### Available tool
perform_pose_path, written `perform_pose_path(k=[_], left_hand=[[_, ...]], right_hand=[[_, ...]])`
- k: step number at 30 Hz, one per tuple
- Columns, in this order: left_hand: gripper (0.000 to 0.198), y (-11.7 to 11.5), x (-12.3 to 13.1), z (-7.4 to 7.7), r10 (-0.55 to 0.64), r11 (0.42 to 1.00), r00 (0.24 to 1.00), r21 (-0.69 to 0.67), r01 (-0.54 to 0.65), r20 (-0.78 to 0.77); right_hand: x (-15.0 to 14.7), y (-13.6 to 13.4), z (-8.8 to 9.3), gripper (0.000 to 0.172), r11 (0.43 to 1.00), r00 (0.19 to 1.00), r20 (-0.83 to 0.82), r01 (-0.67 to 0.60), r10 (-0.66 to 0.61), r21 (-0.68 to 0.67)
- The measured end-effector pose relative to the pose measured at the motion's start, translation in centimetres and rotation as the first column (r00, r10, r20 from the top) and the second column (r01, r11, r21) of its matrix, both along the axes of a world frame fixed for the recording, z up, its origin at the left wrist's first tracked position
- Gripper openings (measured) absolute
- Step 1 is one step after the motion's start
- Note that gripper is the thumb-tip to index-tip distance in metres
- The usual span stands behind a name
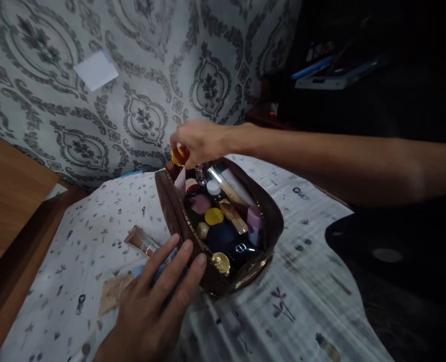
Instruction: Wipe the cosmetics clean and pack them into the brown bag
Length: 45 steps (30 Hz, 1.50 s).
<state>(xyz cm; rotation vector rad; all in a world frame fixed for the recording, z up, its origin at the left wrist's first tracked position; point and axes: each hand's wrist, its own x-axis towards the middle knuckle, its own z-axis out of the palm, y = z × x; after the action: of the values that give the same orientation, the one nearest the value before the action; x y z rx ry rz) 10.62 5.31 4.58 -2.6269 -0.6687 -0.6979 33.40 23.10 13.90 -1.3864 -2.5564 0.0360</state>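
A brown zippered makeup bag (166, 196) lies unzipped on the printed cloth, packed with cosmetics. At its far left end my right hand (200, 141) is closed round a small amber, round-topped item (180, 155); its lower part is hidden, so its kind is unclear. My left hand (151, 306) is spread, with its fingertips against or very near the bag's near left side. Inside the bag are a yellow round item (214, 216), a white cap (213, 187), a gold box-shaped item (232, 215), a purple-capped container (254, 223), a gold embossed disc (220, 263) and a shiny black case (241, 249).
Left of the bag lies a tube with a pinkish-brown cap (135, 236). A beige packet (114, 292) sits beside my left hand. Patterned wallpaper (145, 118) rises behind, with a wooden panel (12, 191) at left. A dark area with a blue-edged object (321, 78) is at right.
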Motion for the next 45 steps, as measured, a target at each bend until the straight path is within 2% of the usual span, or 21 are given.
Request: perform_pose_path(k=[4, 6, 7, 11, 14, 17, 25, 29, 32, 34, 39, 45], left_hand=[[0.048, 0.0, -0.2, 0.2, 0.013, 1.0, 1.0, -0.02, -0.013, -0.012], [0.047, -0.1, -0.1, 0.3, 0.012, 1.0, 1.0, -0.029, -0.012, -0.008], [0.047, -0.1, -0.1, 0.4, 0.011, 0.999, 1.0, -0.035, -0.011, -0.005], [0.047, -0.3, 0.0, 0.4, 0.029, 0.998, 1.0, -0.054, -0.029, 0.012], [0.047, -0.4, 0.0, 0.3, 0.034, 0.998, 0.999, -0.049, -0.034, 0.01], [0.047, -0.4, -0.2, 0.3, 0.044, 0.997, 0.999, -0.059, -0.043, 0.005], [0.047, -0.5, -0.2, 0.2, 0.052, 0.997, 0.999, -0.063, -0.051, 0.004], [0.046, -0.3, -0.1, 0.2, 0.045, 0.998, 0.999, -0.053, -0.045, -0.008], [0.045, -0.3, -0.1, 0.2, 0.037, 0.998, 0.999, -0.044, -0.037, -0.003], [0.046, -0.4, -0.1, 0.1, 0.04, 0.999, 0.999, -0.037, -0.04, 0.002], [0.049, -0.6, -0.1, -0.1, 0.059, 0.997, 0.998, -0.049, -0.059, 0.0], [0.049, -0.4, 0.2, -0.2, 0.053, 0.998, 0.998, -0.047, -0.052, 0.016]], right_hand=[[2.1, -2.7, 1.5, 0.037, 0.977, 0.99, -0.131, 0.086, -0.061, 0.194], [2.9, -4.8, 1.9, 0.04, 0.96, 0.977, -0.21, 0.088, -0.031, 0.267], [3.1, -5.8, 1.9, 0.038, 0.964, 0.974, -0.227, 0.042, 0.02, 0.264], [3.0, -8.8, 0.6, 0.022, 0.998, 0.976, -0.208, -0.07, 0.068, 0.001], [2.5, -9.3, -1.3, 0.024, 0.975, 0.977, -0.2, -0.115, 0.076, -0.189], [2.2, -9.2, -2.8, 0.024, 0.947, 0.962, -0.261, -0.153, 0.077, -0.283], [0.4, -9.8, -3.9, 0.013, 0.895, 0.941, -0.312, -0.248, 0.131, -0.37], [0.5, -9.7, -3.9, 0.016, 0.866, 0.942, -0.302, -0.269, 0.146, -0.422], [0.7, -9.6, -3.9, 0.015, 0.834, 0.96, -0.249, -0.238, 0.125, -0.498], [0.8, -9.6, -4.1, 0.016, 0.835, 0.968, -0.232, -0.208, 0.099, -0.51], [0.5, -9.8, -4.9, 0.014, 0.873, 0.958, -0.277, -0.198, 0.075, -0.446], [0.2, -10.0, -4.7, 0.013, 0.839, 0.956, -0.286, -0.206, 0.062, -0.504]])
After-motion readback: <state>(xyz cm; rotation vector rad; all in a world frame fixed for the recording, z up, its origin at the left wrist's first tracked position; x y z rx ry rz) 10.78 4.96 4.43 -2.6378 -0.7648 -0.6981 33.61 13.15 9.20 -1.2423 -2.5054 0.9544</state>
